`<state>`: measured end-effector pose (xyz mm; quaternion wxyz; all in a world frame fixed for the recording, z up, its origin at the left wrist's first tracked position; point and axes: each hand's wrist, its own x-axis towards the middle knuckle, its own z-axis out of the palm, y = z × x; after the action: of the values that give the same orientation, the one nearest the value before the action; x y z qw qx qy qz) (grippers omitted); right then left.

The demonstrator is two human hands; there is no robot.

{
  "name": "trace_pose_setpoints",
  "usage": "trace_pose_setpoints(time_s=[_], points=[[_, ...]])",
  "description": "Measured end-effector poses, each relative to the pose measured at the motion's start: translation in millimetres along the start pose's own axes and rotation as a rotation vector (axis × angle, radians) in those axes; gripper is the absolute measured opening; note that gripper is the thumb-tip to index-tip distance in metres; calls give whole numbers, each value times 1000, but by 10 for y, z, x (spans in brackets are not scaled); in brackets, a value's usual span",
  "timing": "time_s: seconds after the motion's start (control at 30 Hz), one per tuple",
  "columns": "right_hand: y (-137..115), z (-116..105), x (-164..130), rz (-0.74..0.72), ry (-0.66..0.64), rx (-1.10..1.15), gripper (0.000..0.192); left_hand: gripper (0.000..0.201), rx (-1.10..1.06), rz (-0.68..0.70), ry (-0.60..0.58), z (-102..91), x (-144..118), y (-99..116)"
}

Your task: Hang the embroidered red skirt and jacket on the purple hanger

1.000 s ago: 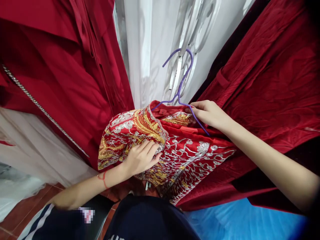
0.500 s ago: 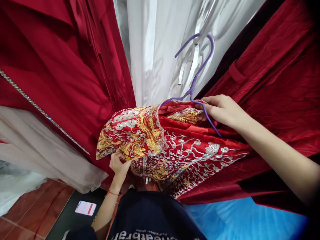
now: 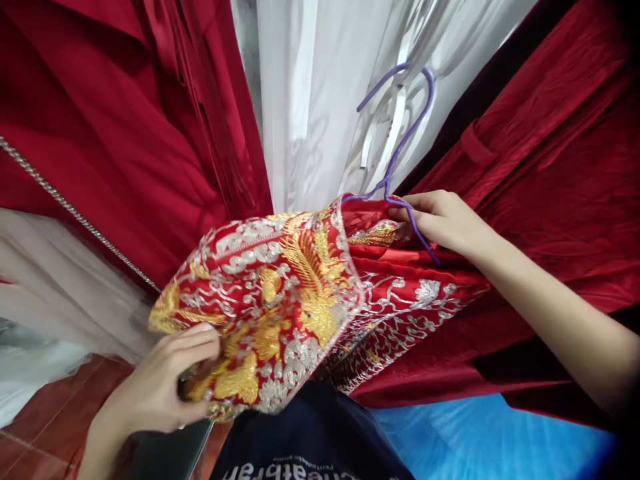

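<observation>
A red embroidered jacket (image 3: pixel 280 293) with gold and silver thread hangs partly on a thin purple hanger (image 3: pixel 395 163). My left hand (image 3: pixel 165 373) is closed round the jacket's lower left part, fingers above and thumb below, slightly blurred. At the collar opening, my right hand (image 3: pixel 443 217) pinches the cloth beside the hanger's right arm; its fingertips are partly hidden behind the hanger and fabric. One arm of the hanger sticks out bare over the red lining, while the other goes into the collar.
White scrolled metalwork (image 3: pixel 395 113) stands behind the hanger hook. Dark red drapes hang at the left (image 3: pixel 115 133) and the right (image 3: pixel 560 200). Pale sheer fabric (image 3: pixel 65 280) lies at left above red floor tiles (image 3: pixel 30 447). Blue cloth (image 3: pixel 480 433) is at lower right.
My left hand has moved left and nearer, drawing the embroidered front out wider toward me. The phone seen at lower left is now hidden. My right hand stays at the collar.
</observation>
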<state>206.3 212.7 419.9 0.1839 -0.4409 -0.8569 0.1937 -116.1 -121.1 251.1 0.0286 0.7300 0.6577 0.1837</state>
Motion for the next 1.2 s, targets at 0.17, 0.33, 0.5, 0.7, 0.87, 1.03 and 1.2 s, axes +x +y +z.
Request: trace_pose_setpoints(time_s=[0.17,0.33,0.5,0.7,0.87,1.03,1.2], points=[[-31,11,-11,7,14,17,24,55,-17,270,-36,-258,482,763],[-54,5,-26,-23,17,-31,26,48,190,438,497,-617,1342,990],[-30,-22,-39,-67,35,-92,29,32,190,538,385,-665,2066,982],[-120,-64,-165,-14,20,-83,26,15,-51,505,279,-709,2375,854],[-139,-70,-152,-10,16,-48,27,16,-247,433,425,-820,2533,935],[-14,-45,-28,-27,-54,28,27,15,-288,426,306,-793,2687,949],[126,-30,76,-113,-208,-24,15,17,-282,340,282,-706,2684,894]])
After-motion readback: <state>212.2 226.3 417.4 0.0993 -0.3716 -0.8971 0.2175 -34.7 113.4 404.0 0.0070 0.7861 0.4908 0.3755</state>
